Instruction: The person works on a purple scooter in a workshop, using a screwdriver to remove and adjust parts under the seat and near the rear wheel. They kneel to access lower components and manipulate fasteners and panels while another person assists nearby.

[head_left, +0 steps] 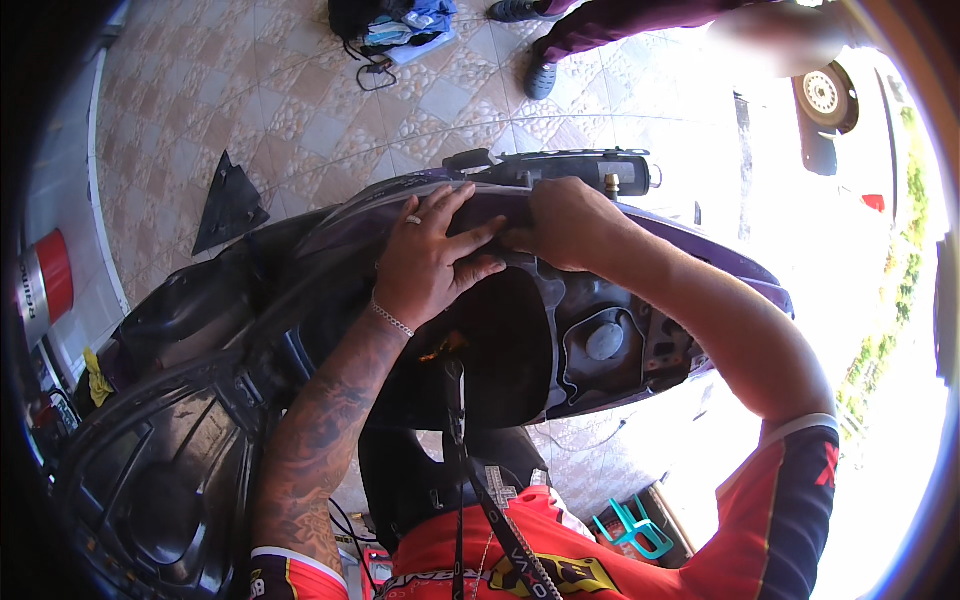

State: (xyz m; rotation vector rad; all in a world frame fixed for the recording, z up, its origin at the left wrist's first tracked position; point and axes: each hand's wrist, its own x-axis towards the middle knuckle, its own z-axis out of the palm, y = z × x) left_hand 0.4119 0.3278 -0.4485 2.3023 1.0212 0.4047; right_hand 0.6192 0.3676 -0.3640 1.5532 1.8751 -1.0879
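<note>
A scooter with purple side panels (690,232) stands across in front of me, its seat (165,480) tipped up at the left. My left hand (425,255) lies with fingers spread along the far side panel, by the rim of the dark storage well (505,340). Just right of it, my right hand (570,225) is closed at the same far edge, knuckles up. Its fingertips are hidden, so what they grip cannot be made out. A small brass-coloured piece (612,185) sticks up beside the right wrist. The round grey fuel cap (604,341) sits right of the well.
A black triangular panel (230,205) lies on the tiled floor at the far left. Beyond the scooter are a bundle of clothes (405,25) and another person's shoe (540,80). A lanyard (457,400) hangs over the well. A turquoise plastic item (635,528) stands near right.
</note>
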